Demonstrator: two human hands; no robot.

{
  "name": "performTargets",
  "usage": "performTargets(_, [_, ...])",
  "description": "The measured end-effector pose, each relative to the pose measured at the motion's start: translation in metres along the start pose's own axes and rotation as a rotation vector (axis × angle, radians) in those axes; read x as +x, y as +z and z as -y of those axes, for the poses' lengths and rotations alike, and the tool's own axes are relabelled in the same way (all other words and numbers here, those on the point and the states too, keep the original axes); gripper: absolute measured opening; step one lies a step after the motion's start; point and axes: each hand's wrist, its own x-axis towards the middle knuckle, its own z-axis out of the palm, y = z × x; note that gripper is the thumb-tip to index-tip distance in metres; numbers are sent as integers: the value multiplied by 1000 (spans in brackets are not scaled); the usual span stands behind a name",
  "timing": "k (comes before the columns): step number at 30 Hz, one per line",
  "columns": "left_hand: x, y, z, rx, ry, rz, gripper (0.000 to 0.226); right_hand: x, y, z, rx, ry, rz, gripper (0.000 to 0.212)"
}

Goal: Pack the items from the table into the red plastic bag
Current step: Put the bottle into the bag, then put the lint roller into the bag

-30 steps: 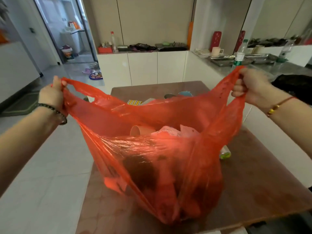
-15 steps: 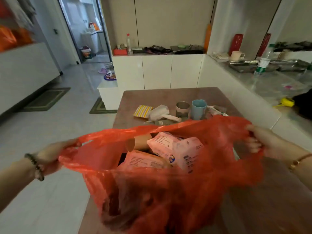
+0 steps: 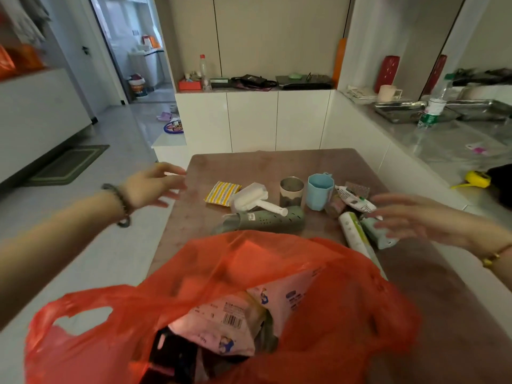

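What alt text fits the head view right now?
A red plastic bag lies open on the brown table with pink packets inside, and neither hand holds it. The left hand is open by the table's left edge; the right hand is open beside small packets. Behind it: blue cup, metal cup, lint roller, striped sponge.

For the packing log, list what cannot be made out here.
1. Red plastic bag: head view, its base is cut off by the lower edge; contents beneath the pink packets are hidden by them and the film.
2. Right hand: motion-blurred, so contact with the pale green packet is unclear.
3. White tube: its print is too small to read.
4. Blue cup: its wall hides most of the inside.
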Motion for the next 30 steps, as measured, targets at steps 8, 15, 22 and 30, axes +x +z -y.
performTargets(8, [72,124,12,-25,-145,174,14,145,64,19,-322,-42,-69,55])
performTargets(15, [104,161,45,-155,-353,202,34,249,117,-10,-666,-94,-12,61])
performTargets(22, [103,158,56,-207,-382,155,40,277,130,-12,-922,-168,-69,29])
performTargets(30, [52,127,9,-583,-258,45,26,146,130,35,-609,-563,-149,36])
